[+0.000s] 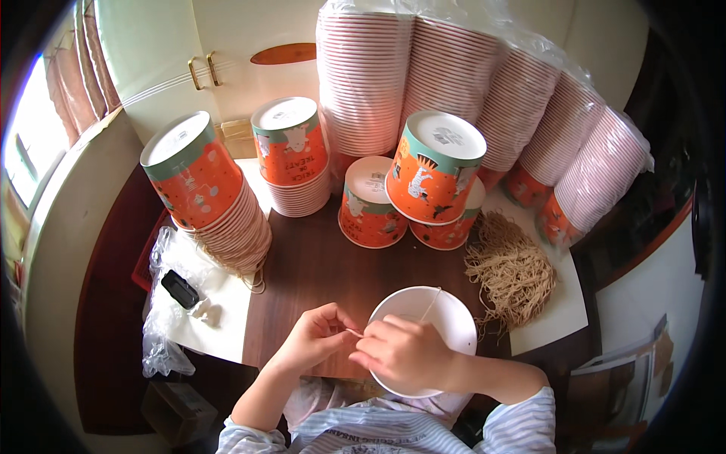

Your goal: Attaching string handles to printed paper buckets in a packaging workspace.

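Observation:
A white paper bucket [451,321], its open mouth facing up, is at the table's front edge close to my body. A thin beige cord [431,304] runs from its far rim down to my right hand [408,352], which is closed over the bucket's mouth. Just left of the bucket, my left hand [321,333] pinches a short length of the cord, and the fingertips of both hands nearly meet there. The fingers of my right hand partly hide the cord. Beyond the bucket to the right lies a tangled pile of beige cords [510,268].
Upturned orange-and-green buckets [432,170] stand at the table's middle back. Two nested stacks, one tall stack [200,181] and one shorter stack [291,151], are at the left. Plastic-wrapped bucket stacks [446,68] line the back right. A black object [180,289] lies beside clear plastic film [157,333].

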`<state>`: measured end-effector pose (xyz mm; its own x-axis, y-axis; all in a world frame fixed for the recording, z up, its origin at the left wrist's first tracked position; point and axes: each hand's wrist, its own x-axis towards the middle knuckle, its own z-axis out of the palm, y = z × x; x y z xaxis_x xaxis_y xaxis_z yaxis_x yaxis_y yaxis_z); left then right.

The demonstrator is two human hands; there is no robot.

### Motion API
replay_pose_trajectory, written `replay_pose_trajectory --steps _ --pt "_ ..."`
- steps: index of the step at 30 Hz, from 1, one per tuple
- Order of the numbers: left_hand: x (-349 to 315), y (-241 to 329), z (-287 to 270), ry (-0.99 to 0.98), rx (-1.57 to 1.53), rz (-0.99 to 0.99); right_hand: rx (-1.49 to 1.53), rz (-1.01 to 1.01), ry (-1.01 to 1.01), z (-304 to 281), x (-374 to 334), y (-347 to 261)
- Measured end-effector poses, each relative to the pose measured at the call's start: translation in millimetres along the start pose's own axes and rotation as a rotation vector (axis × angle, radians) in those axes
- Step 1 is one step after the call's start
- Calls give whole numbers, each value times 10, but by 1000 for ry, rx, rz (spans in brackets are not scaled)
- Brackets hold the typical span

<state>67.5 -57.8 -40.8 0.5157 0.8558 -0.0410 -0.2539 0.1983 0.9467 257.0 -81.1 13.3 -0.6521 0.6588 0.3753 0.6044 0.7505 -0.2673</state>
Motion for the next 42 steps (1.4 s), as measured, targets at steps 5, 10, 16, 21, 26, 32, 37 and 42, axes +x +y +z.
replay_pose_trajectory --steps 5,10,16,21,26,32,37,42 --pt "2 60 -5 -32 246 46 100 121 53 36 63 116" --pt "-23 65 -10 -19 88 59 29 130 91 102 61 73" --pt "-163 22 43 210 572 178 185 219 86 90 56 136" --pt "-195 -120 212 337 727 265 406 333 14 116 64 178" --pt "-177 -203 252 474 868 374 405 328 -1 107 61 168" --pt "-137 -193 265 499 812 487 438 338 -3 115 62 150" --pt "-152 -203 286 399 691 347 445 349 17 137 48 184" --pt "-155 -360 271 368 196 299 442 373 0 113 56 169"
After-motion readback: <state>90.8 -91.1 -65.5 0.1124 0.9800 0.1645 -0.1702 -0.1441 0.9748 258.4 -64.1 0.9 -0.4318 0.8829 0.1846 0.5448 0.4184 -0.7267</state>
